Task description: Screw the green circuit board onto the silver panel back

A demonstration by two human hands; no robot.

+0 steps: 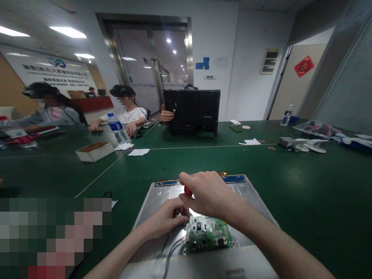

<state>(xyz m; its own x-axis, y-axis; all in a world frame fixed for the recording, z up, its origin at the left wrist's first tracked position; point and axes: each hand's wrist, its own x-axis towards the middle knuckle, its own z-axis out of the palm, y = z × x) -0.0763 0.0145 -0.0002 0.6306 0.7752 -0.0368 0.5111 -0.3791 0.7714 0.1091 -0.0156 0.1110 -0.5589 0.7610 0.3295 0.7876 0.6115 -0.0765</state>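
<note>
A silver metal panel [151,199], apparently the back of a flat screen, lies before me on the table. Fixed near its lower middle is a green circuit board [207,234] with chips and a connector. My right hand [207,193] is closed around the red and black handle of a screwdriver [187,190], held upright over the board's upper left corner. Beside that corner my left hand [174,215] has its fingers curled and pinched; what they hold is hidden. Dark cables [170,255] run from the board's left side. A narrow blue circuit strip [236,178] lines the panel's far edge.
Across the green table [302,193], a person's hand [167,115] holds up a black monitor housing [193,112]. To the left stand a small open box [95,152] and a water bottle [117,128]. White and grey parts [302,144] lie at right. Other people sit at left.
</note>
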